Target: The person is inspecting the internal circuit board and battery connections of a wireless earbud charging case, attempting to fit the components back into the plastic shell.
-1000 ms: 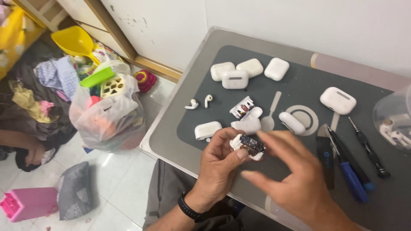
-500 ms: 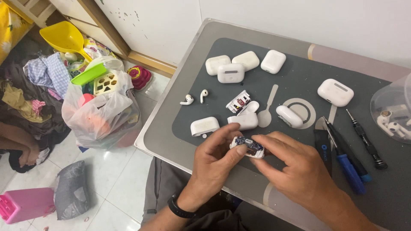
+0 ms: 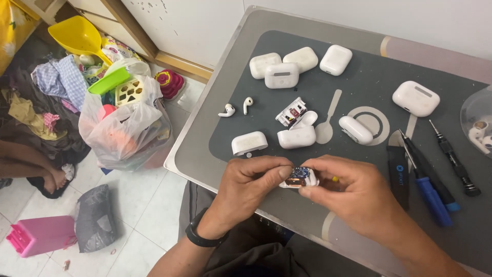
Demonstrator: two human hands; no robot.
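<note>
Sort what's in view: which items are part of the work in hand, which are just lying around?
In hand or on the mat:
left hand and right hand, both pinching the small opened case part
white earbud cases
two loose earbuds
screwdrivers
dark work mat

Lying about:
plastic bag of toys
yellow scoop
pink box

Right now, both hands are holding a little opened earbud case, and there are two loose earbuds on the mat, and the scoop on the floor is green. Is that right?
Almost. The scoop is yellow, not green, as the head view shows. The rest holds: the left hand and right hand hold the opened earbud case, and two loose earbuds lie on the mat.
</note>
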